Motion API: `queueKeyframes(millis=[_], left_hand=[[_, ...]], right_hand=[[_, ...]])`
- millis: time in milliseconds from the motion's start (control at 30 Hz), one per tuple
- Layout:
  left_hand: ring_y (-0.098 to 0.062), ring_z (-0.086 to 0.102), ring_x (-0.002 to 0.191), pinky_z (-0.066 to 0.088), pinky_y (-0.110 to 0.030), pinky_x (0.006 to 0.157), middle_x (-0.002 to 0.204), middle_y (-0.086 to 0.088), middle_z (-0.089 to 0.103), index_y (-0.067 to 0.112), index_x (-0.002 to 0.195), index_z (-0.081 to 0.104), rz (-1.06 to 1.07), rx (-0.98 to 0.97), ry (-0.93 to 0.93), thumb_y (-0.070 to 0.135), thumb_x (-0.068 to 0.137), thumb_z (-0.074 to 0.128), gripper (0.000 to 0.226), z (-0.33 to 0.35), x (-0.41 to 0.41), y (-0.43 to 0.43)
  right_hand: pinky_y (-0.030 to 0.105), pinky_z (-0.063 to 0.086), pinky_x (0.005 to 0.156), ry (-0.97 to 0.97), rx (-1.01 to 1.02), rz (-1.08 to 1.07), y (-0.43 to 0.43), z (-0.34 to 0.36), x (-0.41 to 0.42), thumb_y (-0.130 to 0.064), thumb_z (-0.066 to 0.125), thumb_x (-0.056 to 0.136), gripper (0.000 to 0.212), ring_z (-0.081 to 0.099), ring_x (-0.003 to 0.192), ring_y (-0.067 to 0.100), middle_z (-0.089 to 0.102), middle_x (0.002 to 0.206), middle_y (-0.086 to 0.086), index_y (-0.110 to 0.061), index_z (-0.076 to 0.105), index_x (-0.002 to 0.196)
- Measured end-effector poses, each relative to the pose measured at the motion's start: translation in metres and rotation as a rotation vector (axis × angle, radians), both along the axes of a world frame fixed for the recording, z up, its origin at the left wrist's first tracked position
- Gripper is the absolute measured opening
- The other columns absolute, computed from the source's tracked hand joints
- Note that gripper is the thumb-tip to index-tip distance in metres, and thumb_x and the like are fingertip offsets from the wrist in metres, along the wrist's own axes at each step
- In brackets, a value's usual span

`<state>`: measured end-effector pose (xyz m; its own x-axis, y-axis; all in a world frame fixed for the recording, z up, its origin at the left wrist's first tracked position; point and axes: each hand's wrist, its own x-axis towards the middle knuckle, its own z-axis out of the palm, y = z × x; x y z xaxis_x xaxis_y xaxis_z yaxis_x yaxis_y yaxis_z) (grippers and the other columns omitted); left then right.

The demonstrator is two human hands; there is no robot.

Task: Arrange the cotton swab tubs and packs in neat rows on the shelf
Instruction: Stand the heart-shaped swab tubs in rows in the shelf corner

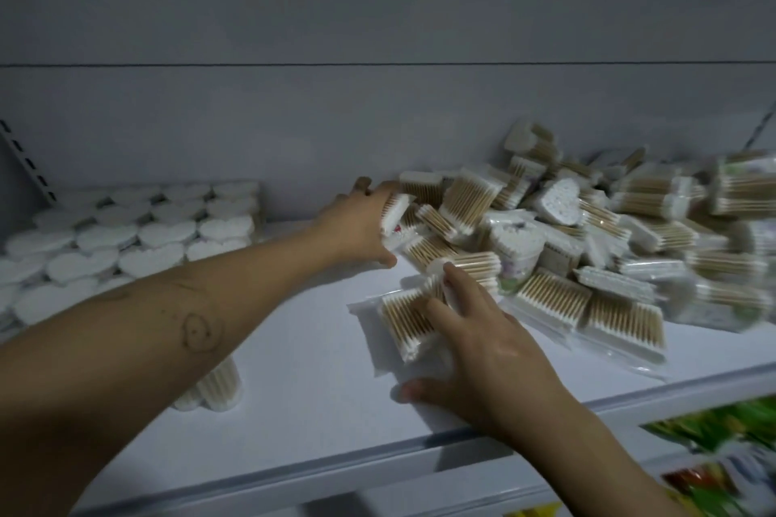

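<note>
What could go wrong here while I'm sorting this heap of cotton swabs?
The left hand grips a pack at the foot of the loose heap; pulling it out may bring others sliding down. The left forearm crosses over a lone tub near the shelf front, so a sweep back could knock it off.

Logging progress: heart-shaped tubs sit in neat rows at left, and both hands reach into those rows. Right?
No: the head view shows the left hand and right hand at the jumbled pile of packs on the right. The heart-shaped tubs do sit rowed at the left.
</note>
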<state>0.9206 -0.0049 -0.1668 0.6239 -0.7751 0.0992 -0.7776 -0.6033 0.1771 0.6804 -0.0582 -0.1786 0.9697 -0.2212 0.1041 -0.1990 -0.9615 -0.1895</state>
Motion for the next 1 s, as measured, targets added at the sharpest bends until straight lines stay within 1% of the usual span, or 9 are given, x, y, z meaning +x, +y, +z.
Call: queueKeyframes(millis=[133,233,300,400,533,667,800,933,1000], left_hand=[[-0.037,0.054,0.113,0.049,-0.045,0.093,0.141,-0.010,0.034,0.031,0.144,0.022,-0.006,-0.101,-0.027,0.051,0.067,0.072,0.094,-0.004,-0.002,0.001],[-0.036,0.058,0.104,0.051,-0.045,0.088,0.134,-0.009,0.038,0.031,0.140,0.028,0.001,-0.081,-0.033,0.052,0.075,0.068,0.079,-0.001,-0.005,0.001],[-0.034,0.059,0.098,0.053,-0.044,0.083,0.127,-0.006,0.041,0.031,0.135,0.031,-0.013,-0.077,-0.046,0.049,0.075,0.068,0.073,0.000,-0.008,0.003],[-0.032,0.059,0.095,0.053,-0.042,0.080,0.119,-0.006,0.044,0.028,0.131,0.036,-0.020,-0.048,-0.053,0.045,0.075,0.071,0.068,0.002,-0.009,0.005],[-0.029,0.058,0.095,0.052,-0.039,0.080,0.113,-0.004,0.046,0.026,0.128,0.039,-0.027,-0.035,-0.074,0.051,0.074,0.069,0.066,0.007,-0.017,0.000],[-0.027,0.056,0.102,0.050,-0.038,0.082,0.116,-0.001,0.050,0.031,0.128,0.036,-0.070,0.000,-0.026,0.062,0.066,0.063,0.074,0.012,-0.021,-0.003],[-0.023,0.052,0.112,0.046,-0.031,0.090,0.117,0.005,0.053,0.024,0.126,0.048,-0.111,0.054,-0.067,0.040,0.077,0.070,0.056,0.021,-0.027,-0.006],[-0.026,0.045,0.124,0.042,-0.034,0.100,0.134,-0.005,0.040,0.030,0.143,0.030,0.015,-0.094,0.173,0.057,0.056,0.085,0.107,0.009,-0.025,-0.003],[-0.028,0.031,0.135,0.033,-0.037,0.110,0.144,-0.007,0.028,0.032,0.147,0.020,0.067,-0.100,0.230,0.065,0.051,0.083,0.120,0.003,-0.023,-0.007]], right_hand=[[0.044,0.042,0.103,-0.032,0.001,-0.059,0.004,-0.005,0.003,-0.062,0.065,0.075,0.072,0.011,0.144,0.025,0.000,0.157,0.002,-0.036,0.029,0.131],[0.039,0.049,0.091,-0.088,-0.058,-0.099,0.001,-0.009,0.006,-0.040,0.057,0.086,0.060,0.018,0.139,0.028,0.011,0.153,0.006,-0.034,0.027,0.137],[0.035,0.049,0.083,-0.112,-0.076,-0.100,-0.002,-0.010,0.005,-0.030,0.054,0.085,0.057,0.026,0.134,0.028,0.018,0.150,0.005,-0.031,0.031,0.137],[0.034,0.050,0.073,-0.178,-0.093,-0.053,-0.007,-0.009,0.002,-0.028,0.058,0.080,0.053,0.040,0.123,0.027,0.035,0.143,0.004,-0.029,0.043,0.130],[0.031,0.048,0.077,-0.275,0.082,-0.038,-0.019,-0.001,-0.003,-0.033,0.065,0.075,0.047,0.049,0.111,0.019,0.044,0.132,-0.008,-0.033,0.050,0.119],[0.025,0.049,0.079,-0.420,0.275,0.002,-0.024,0.027,-0.009,-0.029,0.069,0.071,0.050,0.052,0.100,0.008,0.048,0.125,-0.013,-0.034,0.055,0.119],[0.030,0.049,0.081,-0.571,0.198,-0.026,-0.051,0.064,0.000,-0.026,0.072,0.069,0.047,0.055,0.098,0.015,0.052,0.122,-0.007,-0.032,0.059,0.114],[0.035,0.046,0.085,-0.633,0.037,-0.265,-0.129,0.094,0.040,-0.029,0.068,0.080,0.042,0.050,0.110,0.028,0.047,0.129,0.006,-0.026,0.055,0.119],[0.043,0.042,0.094,-0.395,0.017,-0.392,-0.167,0.100,0.059,-0.041,0.064,0.083,0.055,0.041,0.123,0.037,0.038,0.137,0.013,-0.025,0.046,0.133]])
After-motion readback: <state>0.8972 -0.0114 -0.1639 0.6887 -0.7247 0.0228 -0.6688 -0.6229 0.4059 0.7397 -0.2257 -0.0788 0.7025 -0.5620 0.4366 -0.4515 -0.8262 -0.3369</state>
